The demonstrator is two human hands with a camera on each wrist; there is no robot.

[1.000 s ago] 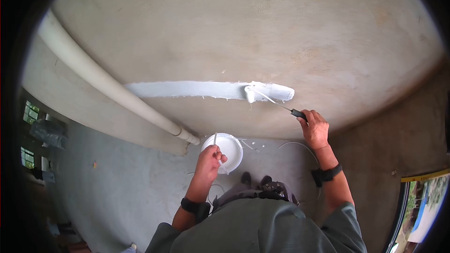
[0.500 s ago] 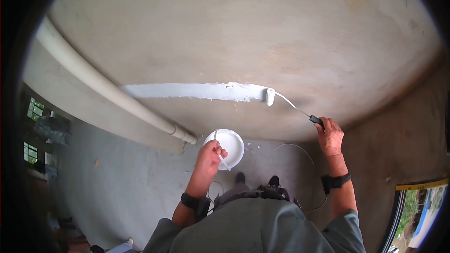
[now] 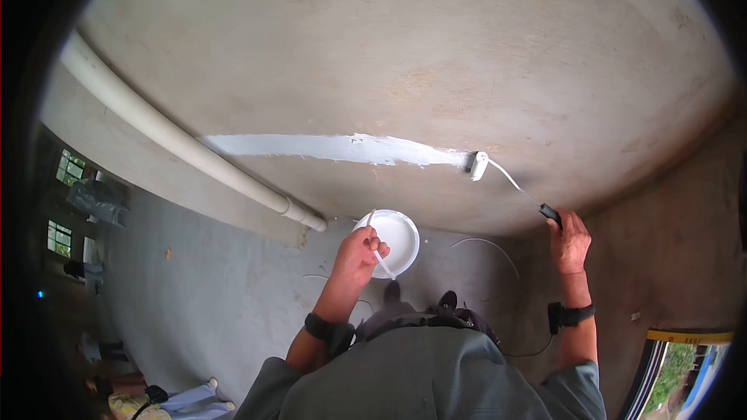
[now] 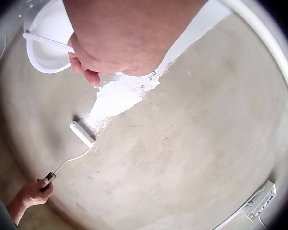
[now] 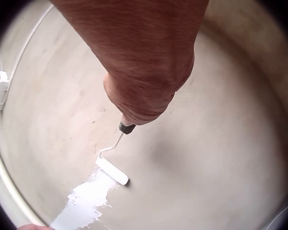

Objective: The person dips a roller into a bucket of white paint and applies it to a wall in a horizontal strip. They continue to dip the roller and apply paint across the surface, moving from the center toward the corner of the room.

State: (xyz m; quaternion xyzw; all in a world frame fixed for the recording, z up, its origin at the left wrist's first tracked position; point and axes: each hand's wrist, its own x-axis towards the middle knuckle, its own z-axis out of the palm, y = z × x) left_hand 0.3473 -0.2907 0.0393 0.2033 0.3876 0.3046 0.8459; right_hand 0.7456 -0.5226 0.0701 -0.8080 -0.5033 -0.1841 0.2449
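My right hand [image 3: 570, 241] grips the dark handle [image 3: 550, 214] of a paint roller, whose white roller head [image 3: 478, 166] touches the wall at the right end of a white painted band [image 3: 311, 146]. In the right wrist view the roller head [image 5: 112, 171] lies at the tip of the wet paint [image 5: 86, 199]. My left hand [image 3: 359, 255] holds the white bail handle [image 3: 384, 264] of a white bucket [image 3: 417, 243] of white paint. The left wrist view shows the bucket [image 4: 32, 60] beside that hand [image 4: 115, 43].
A pale pipe [image 3: 179, 140] runs diagonally along the wall at the left. A cable [image 3: 498, 246] lies on the grey floor. A socket strip [image 4: 263, 201] is on the wall. Another person's legs [image 3: 191, 398] show at lower left, and a window [image 3: 673, 373] at lower right.
The roller and my right hand have moved right along the wall, and the painted band reaches further right. My left hand and the bucket have shifted slightly right.
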